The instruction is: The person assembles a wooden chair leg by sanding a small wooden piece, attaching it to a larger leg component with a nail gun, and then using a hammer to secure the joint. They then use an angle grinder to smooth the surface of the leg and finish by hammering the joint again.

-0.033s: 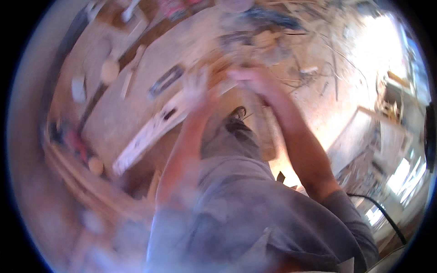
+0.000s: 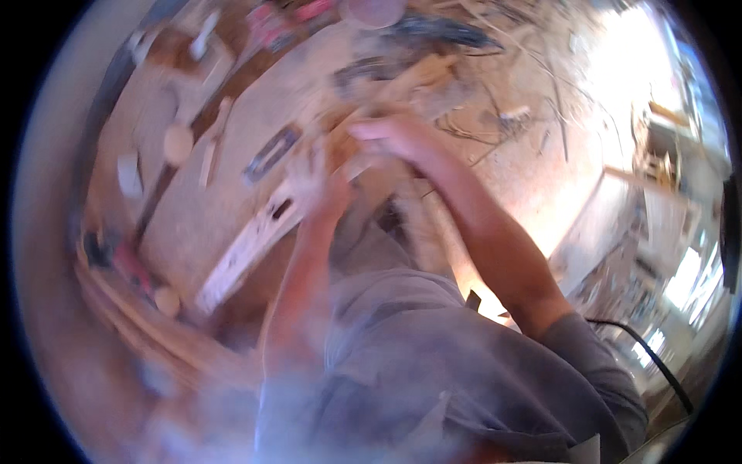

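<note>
A long pale wooden board (image 2: 239,261) with a dark slot in it runs slantwise in front of me. My left hand (image 2: 313,184) lies on its upper part, fingers stretched out but smeared by motion. Just right of it, my right hand (image 2: 390,138) is closed over the board's far end. Whatever that hand grips is blurred and hidden. A flat grey metal piece with a long opening (image 2: 270,155) lies just left of my left hand.
On the work surface at the left lie a round wooden knob on a dark shaft (image 2: 178,145), a narrow wooden stick (image 2: 212,147), a whitish block (image 2: 130,175) and a red and black tool (image 2: 130,267). Wood scraps and strips (image 2: 533,69) litter the far right.
My right hand has moved left, closer to my left hand. My left hand has slid slightly left and nearer along the board. The whole view has shifted a little.
</note>
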A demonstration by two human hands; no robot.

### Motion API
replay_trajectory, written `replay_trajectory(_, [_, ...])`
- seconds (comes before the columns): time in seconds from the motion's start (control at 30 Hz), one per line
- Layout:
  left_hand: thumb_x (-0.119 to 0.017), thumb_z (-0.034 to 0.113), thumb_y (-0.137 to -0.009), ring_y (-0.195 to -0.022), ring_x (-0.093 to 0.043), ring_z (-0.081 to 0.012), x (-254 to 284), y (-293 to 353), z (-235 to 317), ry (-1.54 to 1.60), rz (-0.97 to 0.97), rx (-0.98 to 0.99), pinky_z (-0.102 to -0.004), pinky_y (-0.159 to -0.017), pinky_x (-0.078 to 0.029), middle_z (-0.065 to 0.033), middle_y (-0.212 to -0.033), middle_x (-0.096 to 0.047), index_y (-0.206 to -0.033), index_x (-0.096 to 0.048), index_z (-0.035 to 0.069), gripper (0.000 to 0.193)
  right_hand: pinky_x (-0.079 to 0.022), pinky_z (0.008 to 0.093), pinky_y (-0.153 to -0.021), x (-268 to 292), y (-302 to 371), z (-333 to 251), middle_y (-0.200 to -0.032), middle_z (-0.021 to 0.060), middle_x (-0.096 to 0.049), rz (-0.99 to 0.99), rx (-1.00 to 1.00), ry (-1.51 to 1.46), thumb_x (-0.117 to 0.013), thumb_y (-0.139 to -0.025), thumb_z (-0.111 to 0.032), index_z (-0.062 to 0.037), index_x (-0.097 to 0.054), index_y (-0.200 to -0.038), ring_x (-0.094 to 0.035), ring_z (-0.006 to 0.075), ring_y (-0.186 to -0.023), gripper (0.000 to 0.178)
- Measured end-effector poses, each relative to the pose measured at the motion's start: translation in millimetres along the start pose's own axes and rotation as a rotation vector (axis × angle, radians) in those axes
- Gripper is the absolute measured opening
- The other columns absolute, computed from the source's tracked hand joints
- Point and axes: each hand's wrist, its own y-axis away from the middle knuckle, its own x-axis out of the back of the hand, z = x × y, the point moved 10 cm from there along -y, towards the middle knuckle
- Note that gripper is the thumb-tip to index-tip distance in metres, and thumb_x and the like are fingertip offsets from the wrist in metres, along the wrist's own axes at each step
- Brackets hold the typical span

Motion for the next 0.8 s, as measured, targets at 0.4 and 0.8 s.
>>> replay_trajectory(0.4, [-0.082, 0.031, -0.081, -0.136, -0.047, -0.0467, -7, 50, -95, -0.027, -0.338, 0.110, -0.0529, -0.111, -0.040, -0.0262, -0.145, -0.052, -0.147, -0.045, -0.001, 0.082, -0.057, 0.0487, -0.080, -149, -85, 8, -0.102, 0.0259, -0.072, 0.121, 0.151, -0.003, -0.065, -0.081, -0.015, 0.0017, -0.072, -0.102, -0.072, 0.0425, -0.093, 0.028])
replay_trajectory(0.8, [-0.090, 0.017, -0.068, -0.113, -0.066, -0.0298, -45, 37, -113, 0.502, -1.030, 0.248, -0.0396, -0.095, -0.052, -0.0192, -0.125, -0.067, -0.141, -0.053, -0.006, 0.085, -0.048, 0.0276, -0.056, 73, 15, 147, -0.082, 0.0023, -0.065, 0.644, 0.092, -0.880, -0.065, -0.091, -0.004, -0.0014, -0.065, -0.099, -0.061, 0.0140, -0.064, 0.008])
